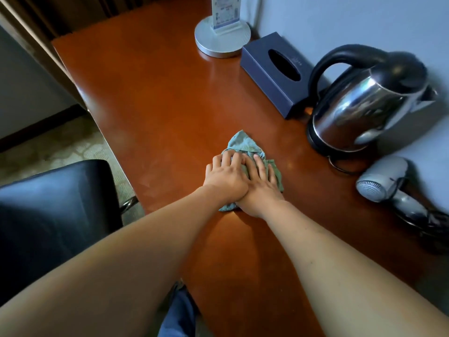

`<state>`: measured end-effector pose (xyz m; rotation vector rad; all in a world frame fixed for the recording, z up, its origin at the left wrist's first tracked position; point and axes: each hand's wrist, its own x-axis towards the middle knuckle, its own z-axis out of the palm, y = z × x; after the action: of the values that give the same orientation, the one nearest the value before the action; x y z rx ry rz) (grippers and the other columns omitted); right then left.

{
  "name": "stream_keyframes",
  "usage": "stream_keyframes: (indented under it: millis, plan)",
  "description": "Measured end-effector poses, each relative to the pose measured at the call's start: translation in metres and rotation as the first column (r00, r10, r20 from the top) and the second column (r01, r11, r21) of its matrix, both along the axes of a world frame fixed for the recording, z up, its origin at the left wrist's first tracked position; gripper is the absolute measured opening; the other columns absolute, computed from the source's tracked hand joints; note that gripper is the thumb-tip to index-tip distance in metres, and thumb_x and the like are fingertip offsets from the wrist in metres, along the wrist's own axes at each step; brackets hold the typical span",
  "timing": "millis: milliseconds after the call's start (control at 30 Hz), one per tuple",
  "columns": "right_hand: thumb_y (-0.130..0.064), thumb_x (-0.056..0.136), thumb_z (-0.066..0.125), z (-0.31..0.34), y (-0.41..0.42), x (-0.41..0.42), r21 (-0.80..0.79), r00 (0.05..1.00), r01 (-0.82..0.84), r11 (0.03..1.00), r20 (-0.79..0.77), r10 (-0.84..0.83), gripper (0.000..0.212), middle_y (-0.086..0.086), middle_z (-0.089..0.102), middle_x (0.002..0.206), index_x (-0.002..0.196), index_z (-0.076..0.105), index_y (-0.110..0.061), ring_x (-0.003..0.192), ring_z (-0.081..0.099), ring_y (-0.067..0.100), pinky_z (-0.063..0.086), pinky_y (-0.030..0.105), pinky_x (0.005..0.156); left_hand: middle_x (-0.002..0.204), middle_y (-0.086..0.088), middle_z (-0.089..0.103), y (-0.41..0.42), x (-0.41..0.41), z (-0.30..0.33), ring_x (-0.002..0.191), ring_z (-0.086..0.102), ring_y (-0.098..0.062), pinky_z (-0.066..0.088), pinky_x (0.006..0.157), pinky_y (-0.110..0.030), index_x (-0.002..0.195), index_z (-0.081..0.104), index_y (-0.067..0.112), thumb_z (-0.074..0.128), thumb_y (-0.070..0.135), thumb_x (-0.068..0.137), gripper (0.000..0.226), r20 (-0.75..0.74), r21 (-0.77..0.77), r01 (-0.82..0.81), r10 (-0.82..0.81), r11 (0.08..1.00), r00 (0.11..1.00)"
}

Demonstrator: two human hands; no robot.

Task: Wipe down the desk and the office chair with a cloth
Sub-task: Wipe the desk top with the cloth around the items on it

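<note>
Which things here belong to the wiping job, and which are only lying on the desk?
For the job: cloth, desk, office chair, left hand, right hand.

Just lying about: kettle, tissue box, hair dryer, sign stand.

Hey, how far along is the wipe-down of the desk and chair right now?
Nothing shows as finished. In hand: left hand and right hand press the green cloth flat on the desk, mid-surface. Left: likely the strip by the kettle, tissue box and hair dryer, and the untouched office chair.
</note>
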<state>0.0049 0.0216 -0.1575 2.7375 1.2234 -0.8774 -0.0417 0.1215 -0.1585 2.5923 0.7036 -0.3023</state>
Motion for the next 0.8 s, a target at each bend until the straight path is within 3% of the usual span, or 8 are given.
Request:
stream_keyframes:
  millis: [200,367,500,600,700,800]
  plan:
    - [-0.070,0.095,0.035,-0.007,-0.091,-0.028,-0.024,1.000,0.028,0.999,0.003,-0.028,0.095,-0.005,-0.035,0.162,0.153,-0.031,-0.033,0.146,-0.038,0.021,-0.016,0.052,0.122,0.151,0.000,0.024,-0.089,-0.026,0.002,0.137,0.023,-0.028,0.026,0.107,-0.041,0.141,0.030,0.024,0.033,0.035,0.098,0.045,-0.016,-0.015,0.051,-0.051,0.999,0.999]
    - [-0.070,0.094,0.036,-0.008,-0.108,-0.038,-0.028,0.999,0.040,0.999,0.032,-0.039,0.098,-0.002,-0.035,0.163,0.153,-0.032,-0.030,0.146,-0.038,0.023,-0.017,0.052,0.121,0.151,-0.001,0.027,-0.105,-0.035,0.005,0.135,0.026,-0.029,0.029,0.105,-0.040,0.142,0.030,0.021,0.033,0.034,0.098,0.046,0.006,-0.002,0.078,-0.078,0.997,0.997]
    - [-0.069,0.094,0.037,-0.011,-0.107,-0.039,-0.010,0.993,0.022,1.000,0.114,-0.021,0.099,0.000,-0.031,0.164,0.146,-0.037,-0.030,0.150,-0.031,0.025,-0.015,0.052,0.122,0.143,-0.002,0.034,-0.086,-0.037,0.004,0.123,0.035,-0.027,0.032,0.098,-0.034,0.135,0.038,0.020,0.039,0.028,0.093,0.043,0.099,0.030,0.204,-0.206,0.978,0.974]
    - [-0.068,0.091,0.020,-0.012,-0.100,-0.032,-0.008,0.994,-0.018,1.000,0.111,0.019,0.089,-0.001,-0.028,0.165,0.131,-0.052,-0.037,0.149,-0.033,0.022,-0.015,0.052,0.122,0.139,-0.001,0.036,-0.066,-0.036,-0.001,0.118,0.037,-0.026,0.032,0.097,-0.033,0.131,0.039,0.021,0.042,0.027,0.089,0.042,0.111,0.000,0.245,-0.244,0.969,0.963]
    - [-0.070,0.081,0.007,-0.009,-0.061,-0.007,-0.010,0.993,-0.054,0.998,0.100,0.055,0.085,-0.004,-0.032,0.163,0.128,-0.056,-0.036,0.148,-0.035,0.021,-0.015,0.052,0.122,0.137,-0.001,0.037,-0.034,-0.021,0.002,0.117,0.036,-0.026,0.032,0.096,-0.034,0.130,0.039,0.021,0.042,0.028,0.088,0.043,0.110,-0.004,0.175,-0.173,0.985,0.979]
    - [-0.069,0.091,0.022,-0.011,0.008,0.011,-0.005,0.988,-0.076,0.997,0.134,0.076,0.092,-0.002,-0.034,0.163,0.129,-0.054,-0.033,0.148,-0.035,0.023,-0.015,0.053,0.121,0.137,-0.002,0.038,0.028,-0.003,0.004,0.120,0.036,-0.027,0.034,0.096,-0.036,0.131,0.040,0.021,0.040,0.027,0.088,0.043,0.122,0.020,0.117,-0.119,0.993,0.985]
